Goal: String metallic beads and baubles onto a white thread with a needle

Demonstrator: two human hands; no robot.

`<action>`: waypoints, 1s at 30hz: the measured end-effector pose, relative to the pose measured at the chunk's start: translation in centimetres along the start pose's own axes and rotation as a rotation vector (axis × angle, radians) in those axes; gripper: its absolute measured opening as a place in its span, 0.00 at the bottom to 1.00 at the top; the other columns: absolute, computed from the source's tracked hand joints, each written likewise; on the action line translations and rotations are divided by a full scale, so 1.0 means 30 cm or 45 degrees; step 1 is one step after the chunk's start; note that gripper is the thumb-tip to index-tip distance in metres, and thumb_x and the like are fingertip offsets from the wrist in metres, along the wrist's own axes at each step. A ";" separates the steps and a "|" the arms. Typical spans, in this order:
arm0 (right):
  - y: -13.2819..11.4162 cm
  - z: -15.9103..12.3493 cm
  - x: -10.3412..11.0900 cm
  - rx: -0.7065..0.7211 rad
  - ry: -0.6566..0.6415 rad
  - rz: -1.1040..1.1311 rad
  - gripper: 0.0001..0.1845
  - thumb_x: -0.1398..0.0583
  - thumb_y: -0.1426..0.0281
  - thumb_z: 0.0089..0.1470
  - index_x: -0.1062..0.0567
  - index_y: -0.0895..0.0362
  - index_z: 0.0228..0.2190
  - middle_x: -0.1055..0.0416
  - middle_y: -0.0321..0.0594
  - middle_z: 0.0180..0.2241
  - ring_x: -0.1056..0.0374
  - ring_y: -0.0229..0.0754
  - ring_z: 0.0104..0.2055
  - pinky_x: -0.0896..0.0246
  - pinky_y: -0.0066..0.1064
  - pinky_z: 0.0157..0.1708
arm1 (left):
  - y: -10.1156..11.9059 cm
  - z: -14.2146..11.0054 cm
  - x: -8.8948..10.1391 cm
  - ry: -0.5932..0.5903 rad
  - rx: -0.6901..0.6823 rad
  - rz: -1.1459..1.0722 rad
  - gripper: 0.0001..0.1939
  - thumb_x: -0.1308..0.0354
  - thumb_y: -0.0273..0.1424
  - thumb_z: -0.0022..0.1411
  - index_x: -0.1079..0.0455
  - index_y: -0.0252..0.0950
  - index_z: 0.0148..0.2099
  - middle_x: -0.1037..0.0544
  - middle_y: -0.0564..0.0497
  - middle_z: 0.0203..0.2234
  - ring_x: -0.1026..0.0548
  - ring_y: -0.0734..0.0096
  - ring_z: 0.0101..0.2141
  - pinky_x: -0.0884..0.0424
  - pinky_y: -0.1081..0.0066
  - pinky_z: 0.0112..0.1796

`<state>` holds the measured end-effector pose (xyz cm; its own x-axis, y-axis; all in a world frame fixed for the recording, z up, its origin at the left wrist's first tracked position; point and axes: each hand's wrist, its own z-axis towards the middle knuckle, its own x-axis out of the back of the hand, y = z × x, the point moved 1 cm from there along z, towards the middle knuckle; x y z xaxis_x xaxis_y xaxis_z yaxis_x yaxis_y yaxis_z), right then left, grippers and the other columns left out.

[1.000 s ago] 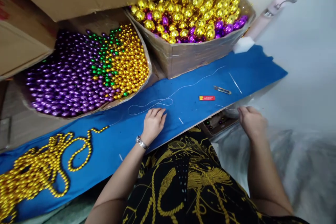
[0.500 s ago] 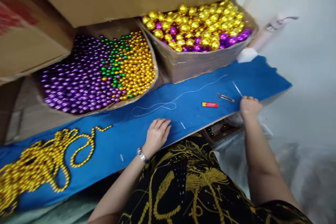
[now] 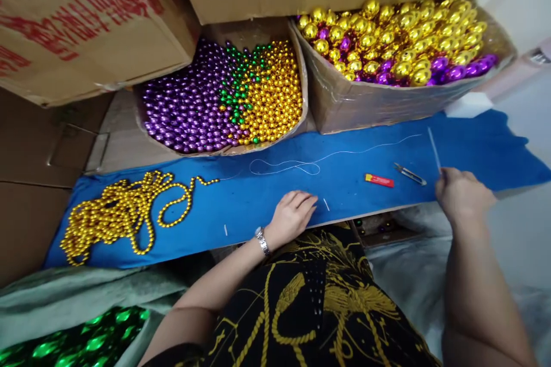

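The left hand lies flat and open on the blue worktop, the right hand pinches a long needle beside a red lighter, while red print on the carton is unreadable.

Red print on one carton, none of it legible.

The only lettering stands on the side of the cardboard box, well up and away from the fingers of the left hand: slanting rows of red characters, too blurred and too cropped by the edge of the view to make out a word. The small red lighter on the blue counter, lying between the two hands and nearer the right hand, may carry a label, but nothing on it can be read. The wristwatch shows no readable face.
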<state>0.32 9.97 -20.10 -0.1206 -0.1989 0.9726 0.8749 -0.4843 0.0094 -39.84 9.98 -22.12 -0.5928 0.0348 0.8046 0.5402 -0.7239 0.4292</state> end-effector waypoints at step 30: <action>-0.830 -0.313 0.100 1.023 -0.323 1.208 0.08 0.46 0.67 0.62 0.29 0.54 0.32 0.25 0.42 0.44 0.29 0.42 0.42 0.34 0.33 0.42 | -0.061 -0.098 0.114 0.427 1.064 -1.166 0.16 0.35 0.38 0.56 0.23 0.32 0.43 0.25 0.51 0.26 0.29 0.77 0.25 0.25 0.75 0.27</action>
<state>-26.24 13.45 -19.60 0.7227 0.0279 0.6906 0.6158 0.4276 -0.6618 -44.63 9.41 -21.36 -0.9996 0.0254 -0.0090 -0.0058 0.1258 0.9920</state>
